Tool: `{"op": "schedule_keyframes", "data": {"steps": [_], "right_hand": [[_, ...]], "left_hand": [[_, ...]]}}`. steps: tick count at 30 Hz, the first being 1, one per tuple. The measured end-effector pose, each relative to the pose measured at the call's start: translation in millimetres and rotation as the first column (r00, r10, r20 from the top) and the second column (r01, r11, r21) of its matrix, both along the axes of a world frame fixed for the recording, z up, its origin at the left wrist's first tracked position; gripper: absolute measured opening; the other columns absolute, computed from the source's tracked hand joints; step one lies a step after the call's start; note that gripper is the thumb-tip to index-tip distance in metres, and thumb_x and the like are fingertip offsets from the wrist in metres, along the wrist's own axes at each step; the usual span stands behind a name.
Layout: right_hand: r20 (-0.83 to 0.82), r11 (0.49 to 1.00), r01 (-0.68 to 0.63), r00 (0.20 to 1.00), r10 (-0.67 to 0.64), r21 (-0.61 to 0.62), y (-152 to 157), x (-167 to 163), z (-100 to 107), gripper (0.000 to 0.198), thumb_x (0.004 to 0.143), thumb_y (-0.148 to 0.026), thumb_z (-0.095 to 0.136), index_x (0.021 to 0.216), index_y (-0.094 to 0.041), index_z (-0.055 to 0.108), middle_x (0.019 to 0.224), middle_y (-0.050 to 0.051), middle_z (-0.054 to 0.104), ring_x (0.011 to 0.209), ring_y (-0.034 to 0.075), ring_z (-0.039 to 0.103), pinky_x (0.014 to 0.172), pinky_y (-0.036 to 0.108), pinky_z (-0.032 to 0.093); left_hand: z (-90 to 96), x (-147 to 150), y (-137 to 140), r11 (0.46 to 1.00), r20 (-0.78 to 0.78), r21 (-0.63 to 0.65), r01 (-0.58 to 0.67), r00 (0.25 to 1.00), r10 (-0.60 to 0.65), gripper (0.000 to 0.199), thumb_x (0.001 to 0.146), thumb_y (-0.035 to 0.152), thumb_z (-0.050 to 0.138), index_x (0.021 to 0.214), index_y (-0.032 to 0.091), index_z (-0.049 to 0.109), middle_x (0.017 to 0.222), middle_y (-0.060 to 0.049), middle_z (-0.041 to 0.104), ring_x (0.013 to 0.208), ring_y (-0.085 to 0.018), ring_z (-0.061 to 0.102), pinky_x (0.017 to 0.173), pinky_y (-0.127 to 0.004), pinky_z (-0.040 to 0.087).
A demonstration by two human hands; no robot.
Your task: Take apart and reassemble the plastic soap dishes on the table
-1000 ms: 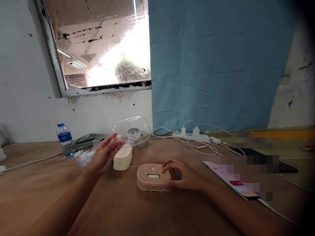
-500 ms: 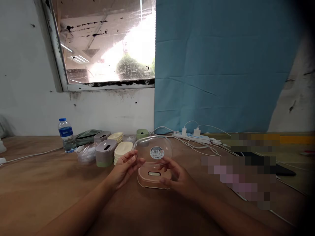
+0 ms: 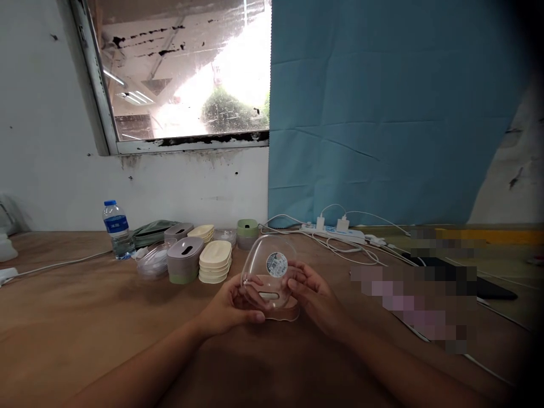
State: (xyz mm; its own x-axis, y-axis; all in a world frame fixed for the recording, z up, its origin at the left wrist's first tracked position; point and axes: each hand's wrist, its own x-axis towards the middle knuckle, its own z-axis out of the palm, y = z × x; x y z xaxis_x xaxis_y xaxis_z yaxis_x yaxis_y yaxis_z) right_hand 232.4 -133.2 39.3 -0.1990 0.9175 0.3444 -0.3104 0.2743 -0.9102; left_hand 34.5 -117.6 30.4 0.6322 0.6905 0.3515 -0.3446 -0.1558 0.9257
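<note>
A clear plastic lid point(image 3: 267, 258) with a round printed label is tilted up between my two hands. My left hand point(image 3: 227, 311) is closed at its lower left edge, its fingers seen through the plastic and its thumb in front. On the right edge, my right hand point(image 3: 317, 292) grips the lid with thumb and fingertips. Behind and below the lid, a pinkish-brown box point(image 3: 287, 311) with an oval slot in its top rests on the table, partly hidden by the lid and my left hand.
Beyond my hands stand a stack of cream lids point(image 3: 215, 258), a grey-purple and green box point(image 3: 184, 259), clear plastic pieces point(image 3: 152, 262), a green box point(image 3: 247, 231) and a water bottle point(image 3: 118, 231). A power strip point(image 3: 334, 232) with cables lies at the back right.
The clear lid has turned and tilted, coming lower over the pinkish-brown box. My left hand has shifted down and right around its lower edge; my right hand has moved up its right side.
</note>
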Motion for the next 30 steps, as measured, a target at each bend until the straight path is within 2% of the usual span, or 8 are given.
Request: {"op": "schedule_keyframes", "data": {"steps": [3, 7, 12, 16, 19, 21, 26, 30], "right_hand": [[-0.065, 0.991, -0.115, 0.992, 0.110, -0.071, -1.7, -0.3, 0.3, 0.051, 0.071, -0.037, 0.063, 0.116, -0.026, 0.041, 0.066, -0.004, 0.050, 0.062, 0.014, 0.059, 0.063, 0.032, 0.050], [-0.042, 0.969, -0.206, 0.978, 0.202, -0.134, -2.2, -1.0, -3.1, 0.053, 0.074, -0.039, 0.059, 0.122, -0.029, 0.038, 0.062, -0.007, 0.045, 0.048, 0.011, 0.056, 0.045, 0.027, 0.049], [0.121, 0.983, -0.128, 0.982, 0.144, -0.133, 0.1, -0.7, -5.4, 0.047, 0.075, -0.042, 0.057, 0.116, -0.022, 0.047, 0.053, -0.008, 0.043, 0.034, 0.004, 0.040, 0.033, 0.017, 0.034], [0.108, 0.995, -0.010, 0.994, 0.020, -0.097, 6.7, 3.5, -5.6, 0.031, 0.072, -0.044, 0.059, 0.093, -0.023, 0.050, 0.067, -0.006, 0.049, 0.035, 0.001, 0.031, 0.031, 0.015, 0.024], [0.202, 0.999, 0.003, 0.979, -0.010, 0.034, 12.2, 10.2, -7.8, 0.039, 0.065, -0.046, 0.066, 0.090, -0.023, 0.047, 0.085, 0.000, 0.054, 0.051, 0.006, 0.045, 0.043, 0.018, 0.038], [0.276, 0.986, -0.015, 0.961, -0.032, 0.164, 13.2, 14.6, -9.1, 0.056, 0.057, -0.047, 0.071, 0.102, -0.025, 0.044, 0.100, 0.004, 0.052, 0.073, 0.013, 0.053, 0.062, 0.025, 0.046], [0.496, 0.876, 0.061, 0.804, -0.327, 0.478, 7.1, 20.4, -7.1, 0.098, 0.047, -0.040, 0.078, 0.129, -0.027, 0.026, 0.131, 0.009, 0.027, 0.118, 0.027, 0.034, 0.099, 0.041, 0.030], [0.522, 0.827, 0.091, 0.735, -0.432, 0.555, 7.4, 21.0, -4.8, 0.093, 0.053, -0.037, 0.076, 0.131, -0.027, 0.026, 0.132, 0.009, 0.032, 0.120, 0.027, 0.034, 0.099, 0.042, 0.031]], "left_hand": [[-0.2, -0.7, 1.4, 0.992, 0.045, -0.081, 0.100, 0.994, -0.096, 0.054, 0.060, 0.021, 0.073, 0.108, 0.019, 0.048, 0.089, -0.007, 0.064, 0.086, -0.020, 0.060, 0.081, -0.035, 0.043], [1.8, -2.5, 6.0, 0.970, 0.192, -0.244, 0.019, 0.981, 0.029, 0.035, 0.071, 0.030, 0.063, 0.103, 0.019, 0.051, 0.098, -0.006, 0.060, 0.080, -0.016, 0.062, 0.078, -0.031, 0.045], [0.4, -4.0, 10.2, 0.942, 0.132, -0.334, -0.032, 0.988, 0.080, 0.036, 0.076, 0.025, 0.056, 0.111, 0.020, 0.045, 0.102, -0.008, 0.061, 0.059, -0.013, 0.063, 0.060, -0.027, 0.049], [-3.2, -5.0, 11.8, 0.946, 0.102, -0.322, -0.029, 0.993, 0.065, 0.048, 0.069, 0.011, 0.060, 0.112, 0.022, 0.043, 0.092, -0.003, 0.063, 0.059, -0.016, 0.064, 0.061, -0.031, 0.051], [-3.6, -5.3, 10.8, 0.950, 0.136, -0.311, -0.030, 0.988, 0.076, 0.056, 0.063, 0.003, 0.062, 0.111, 0.023, 0.043, 0.076, 0.003, 0.063, 0.065, -0.019, 0.066, 0.068, -0.033, 0.050], [-2.3, -5.5, 9.4, 0.949, 0.158, -0.315, -0.033, 0.984, 0.086, 0.060, 0.060, 0.001, 0.063, 0.112, 0.024, 0.042, 0.065, 0.006, 0.061, 0.068, -0.021, 0.066, 0.071, -0.034, 0.049], [2.1, -6.5, 5.6, 0.953, 0.161, -0.300, -0.047, 0.982, 0.099, 0.066, 0.061, 0.004, 0.063, 0.118, 0.023, 0.035, 0.063, 0.003, 0.064, 0.075, -0.023, 0.066, 0.079, -0.038, 0.045], [2.4, -6.2, 6.2, 0.949, 0.152, -0.310, -0.048, 0.983, 0.099, 0.058, 0.065, 0.009, 0.063, 0.116, 0.020, 0.037, 0.069, 0.000, 0.065, 0.078, -0.022, 0.065, 0.082, -0.038, 0.042]]}}
